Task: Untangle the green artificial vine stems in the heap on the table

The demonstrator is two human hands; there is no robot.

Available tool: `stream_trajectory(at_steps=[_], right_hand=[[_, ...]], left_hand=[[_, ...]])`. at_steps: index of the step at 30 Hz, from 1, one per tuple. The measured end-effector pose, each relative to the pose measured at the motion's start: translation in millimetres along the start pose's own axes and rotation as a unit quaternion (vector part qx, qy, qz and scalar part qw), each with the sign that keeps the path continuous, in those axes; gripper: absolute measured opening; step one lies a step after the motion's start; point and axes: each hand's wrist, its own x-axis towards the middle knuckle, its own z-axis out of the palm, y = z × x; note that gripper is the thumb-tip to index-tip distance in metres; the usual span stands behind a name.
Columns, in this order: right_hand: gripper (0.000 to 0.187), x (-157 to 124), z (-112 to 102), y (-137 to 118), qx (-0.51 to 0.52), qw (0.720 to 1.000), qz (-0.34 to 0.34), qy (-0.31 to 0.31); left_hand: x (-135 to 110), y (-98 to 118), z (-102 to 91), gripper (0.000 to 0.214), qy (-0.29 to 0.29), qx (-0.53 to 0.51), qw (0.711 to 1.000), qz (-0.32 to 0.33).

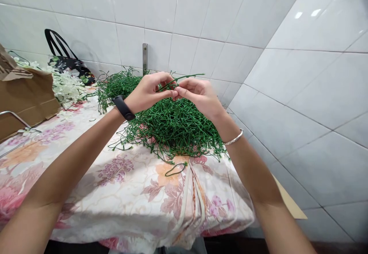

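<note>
Above a tangled heap of thin green plastic stems [181, 127], my two hands meet with their fingertips almost touching. My left hand [155, 87], with a black band on its wrist, pinches a green artificial stem [191, 76] between thumb and fingers. My right hand [198, 95], with a silver bangle on the wrist, is closed in a pinch at the same stem. One end of the stem sticks out to the right over my right fingers. The exact pinch point is partly hidden by my fingers.
A second clump of green stems [123, 81] lies behind my left hand. To the left are white artificial flowers [67, 87], a cardboard box [28, 99] and a black floral bag [73, 68]. One loose stem [176, 169] rests on the flowered tablecloth [129, 200]. Tiled walls enclose the back and right.
</note>
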Motion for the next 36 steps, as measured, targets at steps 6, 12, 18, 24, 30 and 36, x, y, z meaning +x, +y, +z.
stream_trajectory(at_steps=[6, 12, 18, 24, 30, 36], right_hand=[[0.025, -1.1, -2.8, 1.7, -0.091, 0.995, 0.015, 0.024], [0.019, -1.2, 0.8, 7.8, -0.324, 0.942, -0.044, 0.077], [0.023, -5.2, 10.1, 7.9, -0.539, 0.829, -0.074, 0.127], [0.024, -6.9, 15.7, 12.0, -0.580, 0.792, -0.046, 0.182], [0.030, -6.0, 15.2, 12.3, -0.530, 0.827, -0.039, 0.185], [0.033, -4.9, 13.6, 17.8, -0.513, 0.837, -0.033, 0.186]], left_hand=[[0.8, -0.1, 0.5, 0.017, 0.020, 0.072, 0.997, 0.013], [-0.6, 2.2, 9.0, 0.011, -0.002, 0.155, 0.988, 0.008], [-1.3, 3.4, 18.4, 0.018, -0.033, 0.150, 0.988, -0.027], [-2.4, 4.7, 24.3, 0.020, -0.028, 0.232, 0.971, -0.054], [-4.5, 6.7, 29.3, 0.023, -0.018, 0.324, 0.944, -0.063], [-6.0, 8.6, 37.1, 0.027, 0.002, 0.362, 0.928, -0.085]])
